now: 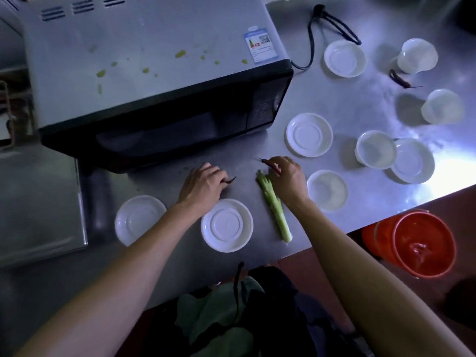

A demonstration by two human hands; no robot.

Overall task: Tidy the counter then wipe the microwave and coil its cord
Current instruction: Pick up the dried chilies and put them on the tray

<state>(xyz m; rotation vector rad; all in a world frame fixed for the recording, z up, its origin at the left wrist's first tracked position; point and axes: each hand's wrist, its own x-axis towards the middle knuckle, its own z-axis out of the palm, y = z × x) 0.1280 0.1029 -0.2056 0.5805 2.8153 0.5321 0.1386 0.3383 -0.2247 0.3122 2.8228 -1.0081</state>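
Observation:
A grey microwave (144,63) with green food bits on its top stands at the back left of the steel counter (360,109). Its black cord (313,39) trails behind to the right. In front of its door, my left hand (203,184) pinches a small dark red chili (230,180) against the counter. My right hand (288,176) pinches another red chili (269,163) just above the leafy end of a green celery stalk (274,207), which lies flat near the front edge.
Several white saucers (226,225) and small white bowls (376,149) are scattered over the counter. Another red chili (400,79) lies at the back right beside a bowl. An orange bucket (422,244) stands on the floor at the right. A steel tray surface (38,202) lies left.

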